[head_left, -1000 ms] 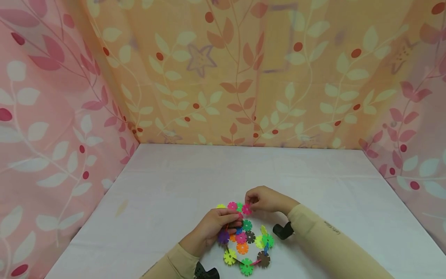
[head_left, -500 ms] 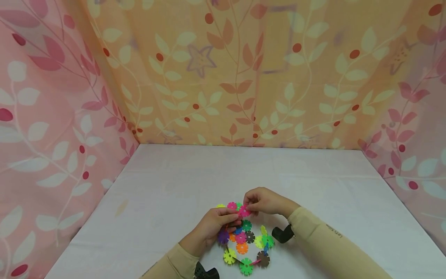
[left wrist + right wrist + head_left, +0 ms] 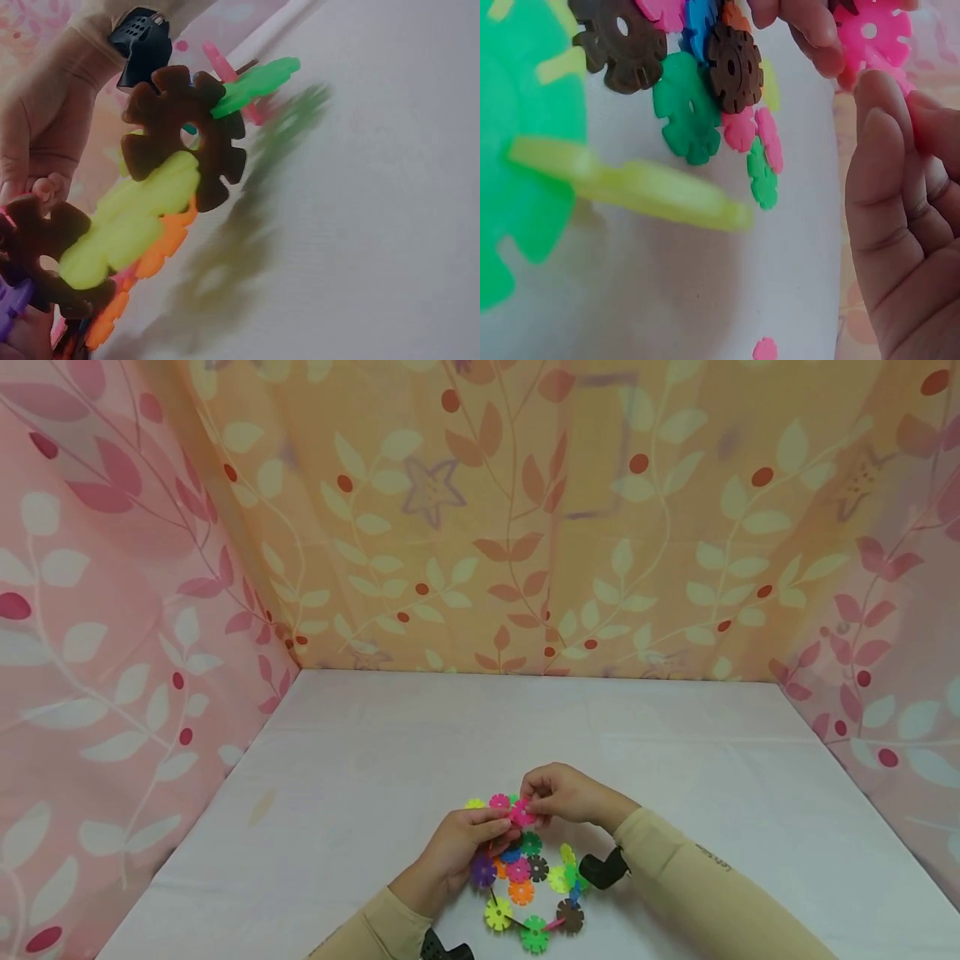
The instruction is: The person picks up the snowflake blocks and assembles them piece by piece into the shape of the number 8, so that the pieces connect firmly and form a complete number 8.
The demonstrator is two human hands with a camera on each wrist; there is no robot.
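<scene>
Between thumb and fingers my right hand [image 3: 573, 795] pinches a pink notched snowflake disc [image 3: 521, 812], held against the fingertips of my left hand [image 3: 453, 850]. The left hand grips the upper end of a curved chain of interlocking snowflake discs. Along that chain are a purple disc [image 3: 483, 870], a yellow disc [image 3: 497, 913], a green disc [image 3: 535, 935] and a brown disc [image 3: 570, 916]. The left wrist view shows brown [image 3: 154, 112] and yellow discs [image 3: 142, 214] slotted together above the cloth. Fingers partly hide where the pink disc meets the chain.
Inside the chain's curve lie loose discs, among them an orange disc [image 3: 521, 893] and a dark disc [image 3: 537, 867]. Beyond the hands are a yellow disc [image 3: 475, 804] and a pink disc [image 3: 499, 801]. White cloth [image 3: 375, 735] covers the table, with patterned curtains [image 3: 480, 527] around it.
My right hand has moved slightly left, bringing the pink disc up to the left hand's fingertips. The chain's lower part has shifted a little to the right.
</scene>
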